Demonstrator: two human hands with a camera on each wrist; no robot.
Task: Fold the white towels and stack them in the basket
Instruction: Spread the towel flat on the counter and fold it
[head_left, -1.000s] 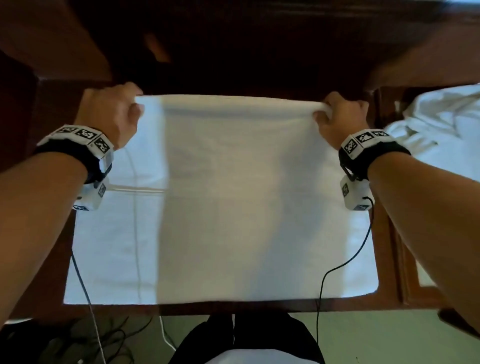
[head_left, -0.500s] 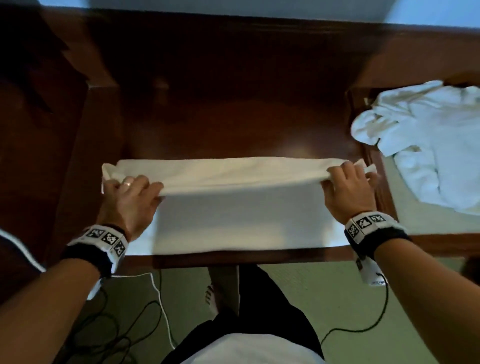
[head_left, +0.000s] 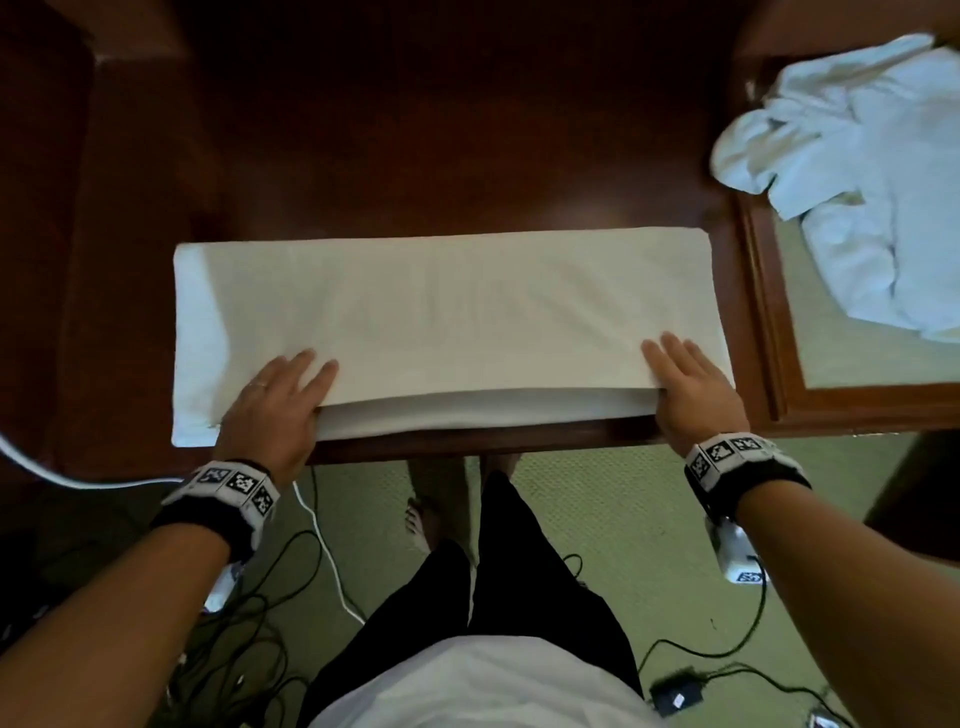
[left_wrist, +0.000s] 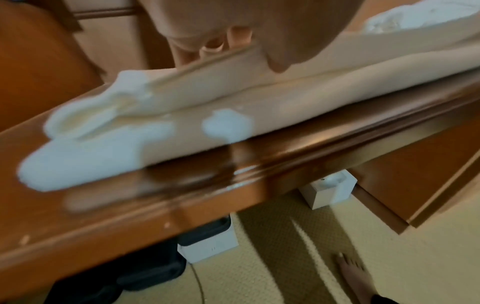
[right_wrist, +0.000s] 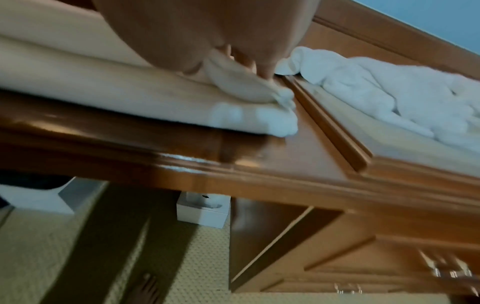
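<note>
A white towel (head_left: 441, 312) lies folded in half as a long strip along the near edge of the dark wooden table (head_left: 467, 156). The top layer stops a little short of the bottom layer at the front. My left hand (head_left: 283, 395) lies flat on the towel's near left part, fingers straight. My right hand (head_left: 685, 384) presses flat on the near right corner. The left wrist view shows the fingers (left_wrist: 213, 45) resting on the towel (left_wrist: 233, 102). In the right wrist view the fingers touch the bunched corner of the towel (right_wrist: 246, 88). No basket is in view.
A heap of unfolded white towels (head_left: 857, 171) lies on a wood-framed surface (head_left: 769, 338) to the right of the table. Cables (head_left: 260, 597) and small white boxes (left_wrist: 207, 246) lie on the green carpet under the table, by my bare foot (head_left: 421, 519).
The far edge of the towel came toward me and now lies over the near half. Both hands let go of it and now rest flat on top.
</note>
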